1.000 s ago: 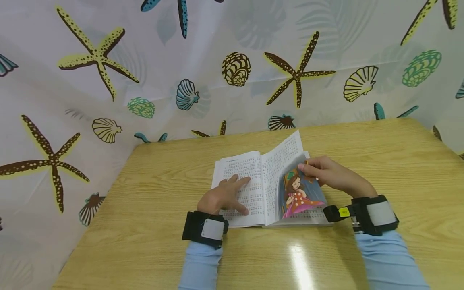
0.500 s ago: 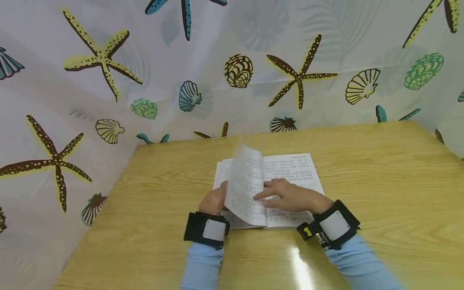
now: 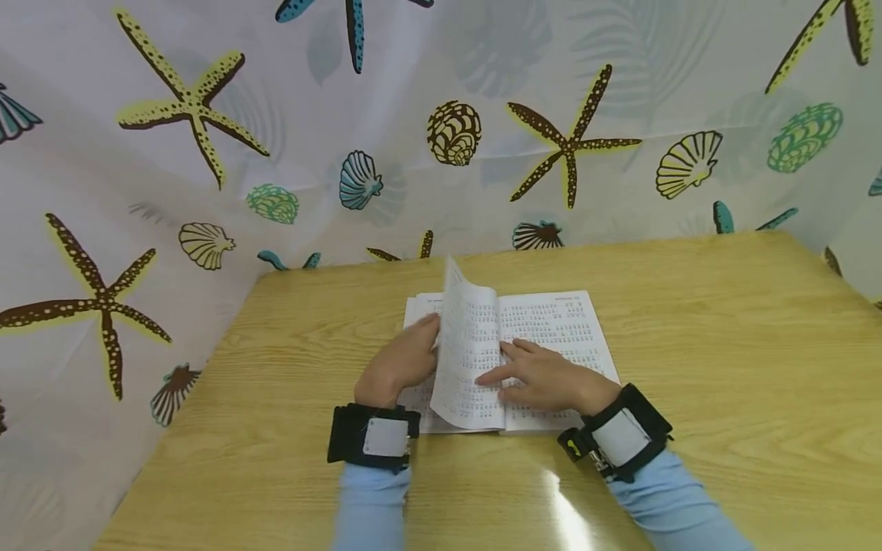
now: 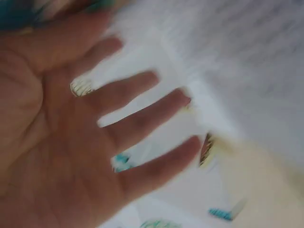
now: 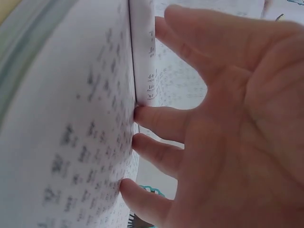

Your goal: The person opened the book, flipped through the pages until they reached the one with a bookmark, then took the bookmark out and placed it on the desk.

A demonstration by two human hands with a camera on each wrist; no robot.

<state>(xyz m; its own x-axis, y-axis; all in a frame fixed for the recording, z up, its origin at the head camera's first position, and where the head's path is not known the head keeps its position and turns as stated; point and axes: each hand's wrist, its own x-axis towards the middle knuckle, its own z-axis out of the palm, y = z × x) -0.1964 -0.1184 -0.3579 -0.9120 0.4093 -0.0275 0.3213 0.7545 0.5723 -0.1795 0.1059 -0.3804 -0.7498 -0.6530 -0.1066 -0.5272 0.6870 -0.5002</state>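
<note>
An open book (image 3: 572, 325) with printed text lies on the wooden table. One page (image 3: 468, 344) stands raised and curved over its left half. My left hand (image 3: 400, 363) is at the outer edge of that page, its fingertips partly hidden behind it. In the left wrist view its fingers (image 4: 142, 118) are spread and fairly straight, beside the blurred page. My right hand (image 3: 544, 379) lies over the right half near the fold. The right wrist view shows its fingers (image 5: 164, 123) extended, with fingertips at the printed page along the gutter.
The wooden table (image 3: 723, 344) extends around the book on every side. A white cloth (image 3: 413, 76) with starfish and shell prints hangs behind it and along the left side. Light glares off the tabletop in front of the book.
The page with the illustration, gripped by the right hand earlier, has turned leftward. My right hand has moved left to the fold. The left hand has left the text and gone behind the raised page.
</note>
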